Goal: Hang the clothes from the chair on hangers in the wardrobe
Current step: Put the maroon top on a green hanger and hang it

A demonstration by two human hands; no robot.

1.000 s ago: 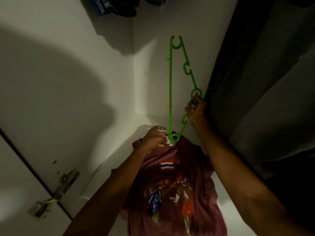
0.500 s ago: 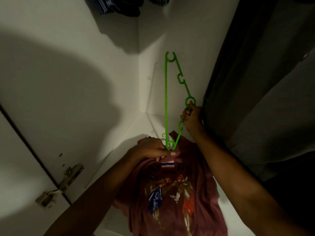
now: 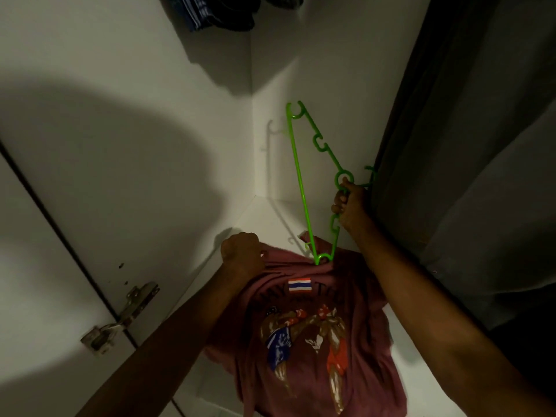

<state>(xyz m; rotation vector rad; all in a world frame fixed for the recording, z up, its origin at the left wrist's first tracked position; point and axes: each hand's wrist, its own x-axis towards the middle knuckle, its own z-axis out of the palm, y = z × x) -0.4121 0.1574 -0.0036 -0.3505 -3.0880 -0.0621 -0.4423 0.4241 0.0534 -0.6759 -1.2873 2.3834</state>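
While the bright green plastic hanger stands nearly on end inside the white wardrobe, its lower tip is poked into the neck opening of the maroon cotton T-shirt with a boxing print and small flag patch. Long axis of the hanger runs from that collar up and slightly left toward the back corner; far tip is free in the air. Right hand has its fingers curled tight round the hanger's middle, beside the ring below the hook. Left hand bunches the shirt's collar edge at the left, fingers closed on the fabric, just beside the buried hanger tip. So the shirt lies below and toward the person from the right hand; the left hand is nearer the collar. Judging from this, the coming move is to tip the hanger flat and pull the collar over the upper arm; the left hand has to stretch the neck hole wide enough.

Shirt rests crumpled on the white wardrobe floor, lower hem cut off at the frame bottom. Hanger hook is mostly hidden behind the right hand and the dark grey garments hanging at the right. How deep the tip sits in the collar is probably shallow, but folds hide it. Dark folded clothes hang at the top edge, cropped. Metal door hinge shows at lower left, blurred.
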